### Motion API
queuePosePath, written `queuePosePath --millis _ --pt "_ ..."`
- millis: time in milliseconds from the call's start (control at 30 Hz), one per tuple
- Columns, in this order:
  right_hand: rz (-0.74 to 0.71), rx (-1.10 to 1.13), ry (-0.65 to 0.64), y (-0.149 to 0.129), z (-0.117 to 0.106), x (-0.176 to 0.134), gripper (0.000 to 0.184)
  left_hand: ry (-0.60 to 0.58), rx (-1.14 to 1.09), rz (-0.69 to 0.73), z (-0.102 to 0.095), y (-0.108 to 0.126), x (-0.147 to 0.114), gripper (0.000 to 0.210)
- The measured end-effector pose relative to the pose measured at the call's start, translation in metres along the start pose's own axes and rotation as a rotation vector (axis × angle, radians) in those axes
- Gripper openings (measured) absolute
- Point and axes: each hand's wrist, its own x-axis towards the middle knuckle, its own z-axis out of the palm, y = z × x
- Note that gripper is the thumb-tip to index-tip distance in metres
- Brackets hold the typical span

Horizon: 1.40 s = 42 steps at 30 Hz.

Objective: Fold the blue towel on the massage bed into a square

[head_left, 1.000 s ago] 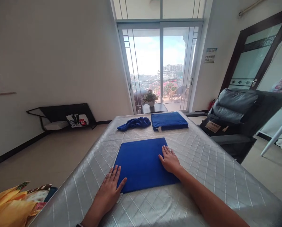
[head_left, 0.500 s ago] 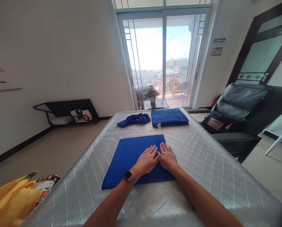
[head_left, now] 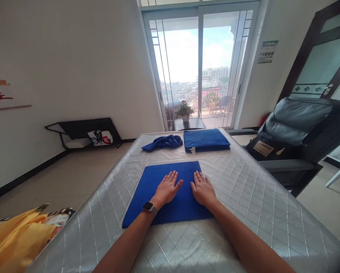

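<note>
A flat, folded blue cloth (head_left: 147, 193) lies on the silver quilted table cover (head_left: 244, 197) in front of me. My left hand (head_left: 167, 187), with a watch on its wrist, rests flat on the middle of the cloth, fingers stretched forward and thumb out. Near the cloth's right edge, my right hand (head_left: 203, 188) lies palm down with its fingers extended. Neither hand grips anything. Beyond them sit a neat stack of folded blue cloths (head_left: 206, 139), a white tag at its front edge, and a crumpled blue cloth (head_left: 163, 142) to its left.
A dark recliner (head_left: 289, 125) holding a black bag (head_left: 262, 148) stands at the right. Behind the table, a potted plant (head_left: 184, 110) sits on a chair before the sliding glass door. Yellow fabric (head_left: 19, 239) shows at lower left, and a black rack (head_left: 84, 129) stands against the wall.
My left hand has slid leftward across the cloth, away from my right hand, opening a gap between them. My right hand stays near the cloth's right edge. The view has shifted slightly.
</note>
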Motion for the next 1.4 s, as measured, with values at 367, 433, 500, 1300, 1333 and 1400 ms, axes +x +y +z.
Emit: queuePosePath --millis 367,433,500,1300,1333,1400 --pt "0.021 -0.032 -0.045 -0.003 -0.005 0.0 0.067 0.001 0.077 -0.316 -0.005 -0.107 -0.031 0.083" --pt "0.018 -0.052 -0.041 -0.003 -0.005 0.0 0.067 0.011 0.065 -0.324 -0.003 -0.113 -0.031 0.082" --pt "0.012 -0.077 -0.045 -0.003 -0.005 -0.001 0.067 0.022 0.052 -0.351 -0.003 -0.117 -0.031 0.082" --pt "0.031 -0.046 0.01 0.014 0.006 0.087 0.065 0.079 0.03 -0.331 0.003 -0.145 -0.038 0.085" --pt "0.031 -0.04 0.014 0.014 0.005 0.086 0.065 0.094 0.029 -0.336 0.002 -0.148 -0.039 0.084" --pt "0.03 -0.025 0.016 0.013 0.004 0.086 0.065 0.146 0.029 -0.347 -0.001 -0.149 -0.04 0.082"
